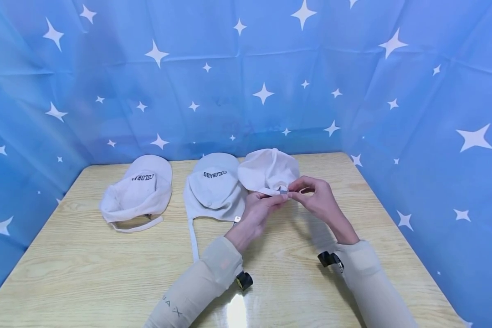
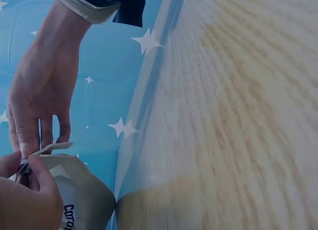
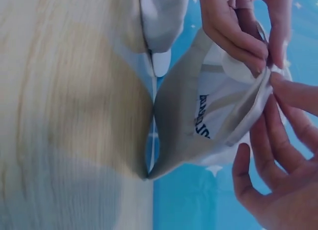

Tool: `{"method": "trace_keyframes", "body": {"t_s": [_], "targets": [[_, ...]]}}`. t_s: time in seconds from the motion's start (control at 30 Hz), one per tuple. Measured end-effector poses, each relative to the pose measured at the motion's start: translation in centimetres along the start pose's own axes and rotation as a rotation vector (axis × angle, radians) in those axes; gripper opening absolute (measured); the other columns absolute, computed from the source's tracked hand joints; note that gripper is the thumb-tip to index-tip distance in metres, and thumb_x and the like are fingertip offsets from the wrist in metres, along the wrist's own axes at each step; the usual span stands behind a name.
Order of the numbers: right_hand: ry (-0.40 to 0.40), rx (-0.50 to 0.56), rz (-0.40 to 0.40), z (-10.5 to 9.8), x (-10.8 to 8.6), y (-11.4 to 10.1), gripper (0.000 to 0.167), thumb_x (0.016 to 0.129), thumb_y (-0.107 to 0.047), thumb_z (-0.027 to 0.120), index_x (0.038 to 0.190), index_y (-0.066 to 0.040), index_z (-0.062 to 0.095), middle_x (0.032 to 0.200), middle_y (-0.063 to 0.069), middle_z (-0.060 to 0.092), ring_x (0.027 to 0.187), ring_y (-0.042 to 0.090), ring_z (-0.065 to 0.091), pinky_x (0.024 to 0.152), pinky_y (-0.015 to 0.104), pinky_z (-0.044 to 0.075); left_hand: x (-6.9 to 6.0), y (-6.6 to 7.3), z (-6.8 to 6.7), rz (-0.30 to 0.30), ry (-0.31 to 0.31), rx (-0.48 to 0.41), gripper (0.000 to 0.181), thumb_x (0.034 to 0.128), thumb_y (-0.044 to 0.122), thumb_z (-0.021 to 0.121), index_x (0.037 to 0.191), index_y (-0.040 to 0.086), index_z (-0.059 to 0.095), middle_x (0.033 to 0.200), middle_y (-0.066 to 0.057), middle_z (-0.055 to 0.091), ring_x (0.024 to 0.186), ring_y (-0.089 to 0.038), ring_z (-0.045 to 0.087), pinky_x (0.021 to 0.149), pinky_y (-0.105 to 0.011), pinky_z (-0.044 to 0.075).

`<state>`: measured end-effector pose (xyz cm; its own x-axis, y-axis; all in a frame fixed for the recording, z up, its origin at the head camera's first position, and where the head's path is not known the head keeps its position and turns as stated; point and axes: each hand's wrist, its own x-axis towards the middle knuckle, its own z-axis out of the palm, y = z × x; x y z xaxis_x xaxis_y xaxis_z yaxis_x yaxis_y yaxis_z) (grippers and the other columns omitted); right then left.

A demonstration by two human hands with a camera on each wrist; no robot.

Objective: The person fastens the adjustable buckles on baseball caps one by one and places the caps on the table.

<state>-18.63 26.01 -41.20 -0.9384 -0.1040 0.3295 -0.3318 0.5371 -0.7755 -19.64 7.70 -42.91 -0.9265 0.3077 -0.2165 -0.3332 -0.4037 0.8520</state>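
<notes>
- At the left, a white cap (image 1: pixel 131 193) is lying on the table (image 1: pixel 86 273), its bill pointing to the far edge.
- In the middle, a second cap (image 1: pixel 212 191) is being left flat, its bill also pointing away, a loose strap trailing toward the near side.
- By the left hand (image 1: pixel 255 216), with thumb and fingers drawn closely together, a metal buckle (image 1: pixel 283 191) is being pinched. If that pinch were eased, the buckle could be let slip, being small and partly covered by fingers.
- Near the far edge, just beside the middle cap, the right cap (image 1: pixel 266 168) is being held by its back opening. Its soft crown could be twisted by an uneven pull, or the middle cap could be nudged. The back opening is being turned toward the person; in the right wrist view the bill (image 3: pixel 174 106) is slanting down toward the table, its exact heading being hard to tell. From the head view, its long axis is running roughly left to right.
- By the right hand (image 1: pixel 317 198), the strap (image 2: pixel 55 147) is being pinched between thumb and forefinger, the other fingers being loosely spread. Through a poor angle, it could be jammed or creased at the buckle.
</notes>
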Motion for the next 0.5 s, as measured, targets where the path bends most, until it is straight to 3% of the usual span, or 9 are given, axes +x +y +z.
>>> {"method": "trace_keyframes", "body": {"t_s": [0.1, 0.3, 0.5], "targets": [[-0.002, -0.065, -0.042, 0.2, 0.0, 0.2, 0.015, 0.088, -0.005, 0.081, 0.102, -0.01, 0.076, 0.095, 0.007, 0.077, 0.087, 0.014, 0.068, 0.082, 0.038, 0.058, 0.0, 0.2, -0.2, -0.032, -0.015, -0.027, 0.022, 0.0949, 0.005, 0.071, 0.114, -0.006, 0.072, 0.1, -0.008, 0.076, 0.089, -0.013, 0.074, 0.098, -0.033, 0.058], [0.016, -0.205, -0.148, 0.2, -0.1, 0.8, 0.02, 0.081, 0.003, 0.083, 0.097, -0.007, 0.077, 0.091, 0.007, 0.077, 0.083, 0.023, 0.07, 0.08, 0.051, 0.059, 0.0, 0.6, -0.4, -0.094, 0.003, -0.035, 0.019, 0.0961, 0.012, 0.067, 0.114, 0.007, 0.065, 0.106, -0.008, 0.076, 0.108, -0.024, 0.075, 0.102, -0.04, 0.056], [0.048, -0.277, -0.211, 0.0, 0.0, 1.4, 0.011, 0.084, 0.001, 0.082, 0.087, -0.009, 0.078, 0.086, 0.005, 0.077, 0.076, 0.019, 0.07, 0.075, 0.048, 0.059, 0.0, 1.1, -0.4, -0.139, -0.089, -0.121, 0.016, 0.0956, 0.008, 0.06, 0.107, 0.019, 0.058, 0.109, 0.001, 0.07, 0.14, -0.037, 0.053, 0.106, -0.043, 0.05]]}}
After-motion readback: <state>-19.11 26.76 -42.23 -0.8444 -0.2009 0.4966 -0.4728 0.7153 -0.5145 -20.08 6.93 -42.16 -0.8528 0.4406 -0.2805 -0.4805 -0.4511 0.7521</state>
